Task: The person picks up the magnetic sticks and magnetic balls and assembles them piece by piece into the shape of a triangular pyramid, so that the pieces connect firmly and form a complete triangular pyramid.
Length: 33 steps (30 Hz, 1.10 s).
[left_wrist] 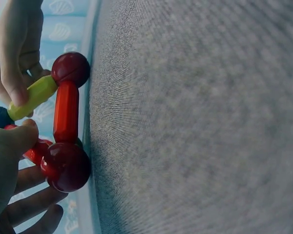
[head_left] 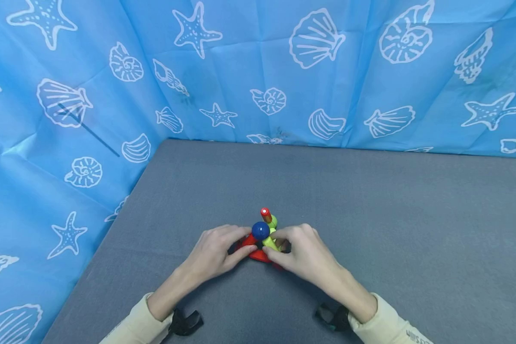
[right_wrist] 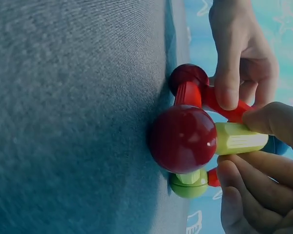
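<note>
A small structure of toy rods and balls stands on the table between both hands. Its blue ball (head_left: 260,230) sits at the top, where a red rod and a yellow-green rod meet. My left hand (head_left: 215,251) pinches the slanted red rod (left_wrist: 35,152) between thumb and fingers. With thumb and fingers, my right hand (head_left: 303,251) grips the yellow-green rod (right_wrist: 239,138). Low down, another red rod (left_wrist: 66,114) joins two dark red balls, one nearer the left hand (left_wrist: 66,168). Behind, a green ball (right_wrist: 189,185) carries a further red rod (head_left: 265,215) pointing up.
The grey cloth-covered table (head_left: 370,205) extends around the structure. A blue curtain (head_left: 241,71) with white shells and starfish hangs along its back and left edges. Black straps or mounts (head_left: 187,322) sit at both wrists, by the cream sleeves (head_left: 139,322).
</note>
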### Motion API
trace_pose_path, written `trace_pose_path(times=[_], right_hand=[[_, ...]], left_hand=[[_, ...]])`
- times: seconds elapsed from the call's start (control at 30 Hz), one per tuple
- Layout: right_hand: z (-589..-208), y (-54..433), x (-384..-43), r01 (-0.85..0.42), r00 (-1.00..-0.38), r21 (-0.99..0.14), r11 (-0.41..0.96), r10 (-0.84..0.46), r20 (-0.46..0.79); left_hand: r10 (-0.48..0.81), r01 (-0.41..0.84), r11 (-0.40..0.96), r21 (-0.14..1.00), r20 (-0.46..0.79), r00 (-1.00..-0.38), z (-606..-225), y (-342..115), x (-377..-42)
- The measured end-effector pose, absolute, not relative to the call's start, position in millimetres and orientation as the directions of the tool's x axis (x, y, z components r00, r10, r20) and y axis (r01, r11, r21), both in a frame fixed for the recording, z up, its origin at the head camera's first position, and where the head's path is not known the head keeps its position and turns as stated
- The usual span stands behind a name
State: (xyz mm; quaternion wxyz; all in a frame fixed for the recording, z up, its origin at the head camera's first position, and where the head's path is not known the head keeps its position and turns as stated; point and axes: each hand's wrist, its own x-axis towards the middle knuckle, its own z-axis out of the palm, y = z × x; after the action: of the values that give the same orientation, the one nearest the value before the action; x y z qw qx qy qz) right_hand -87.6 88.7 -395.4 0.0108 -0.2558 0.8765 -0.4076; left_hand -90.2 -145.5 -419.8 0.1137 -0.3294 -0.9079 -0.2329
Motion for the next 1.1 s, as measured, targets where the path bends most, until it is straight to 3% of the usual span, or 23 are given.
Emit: trace_pose_path(times=[0.27,0.57,1.1], right_hand=[[-391,107,-106,-0.447,-0.823,-0.763,0.466,-0.548,0.148],[-391,105,-135,-0.529,-0.804,-0.696,0.486,-0.548,0.228],[-396,98,-127,-0.674,-0.716,-0.546,0.497,-0.623,0.316]], left_hand=[[0.548,0.658,0.663,0.356,0.367,-0.751,-422,-148,-91],[0.543,0.640,0.672,0.372,0.341,-0.768,-420,-150,-91],[0.540,0.653,0.666,0.361,0.370,-0.756,-420,-146,-91]])
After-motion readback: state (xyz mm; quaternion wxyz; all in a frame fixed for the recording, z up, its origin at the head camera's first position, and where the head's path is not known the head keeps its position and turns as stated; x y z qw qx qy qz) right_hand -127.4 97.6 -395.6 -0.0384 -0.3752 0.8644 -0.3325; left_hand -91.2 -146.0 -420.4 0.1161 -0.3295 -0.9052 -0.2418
